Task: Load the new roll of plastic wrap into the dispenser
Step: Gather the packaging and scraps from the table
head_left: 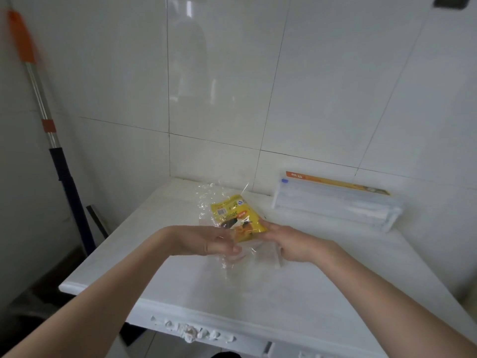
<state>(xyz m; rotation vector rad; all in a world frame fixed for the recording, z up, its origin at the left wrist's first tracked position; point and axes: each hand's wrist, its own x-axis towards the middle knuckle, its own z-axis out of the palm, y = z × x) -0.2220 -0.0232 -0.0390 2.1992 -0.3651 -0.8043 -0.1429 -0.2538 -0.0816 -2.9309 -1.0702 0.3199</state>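
A new roll of plastic wrap (233, 215), still in clear packaging with a yellow printed label, is held just above the white table (258, 288). My left hand (206, 240) holds its near left side, fingers pointing right under the wrapping. My right hand (286, 241) grips the right end, fingers curled round it. Crinkled clear film sticks up behind the label. The dispenser (335, 205), a long translucent white box with an orange label strip on top, lies against the wall at the back right of the table.
A mop handle (44, 109) with orange and dark blue sections leans in the left corner. Tiled walls stand close behind and to the left. The table's front edge has carved trim (191, 332).
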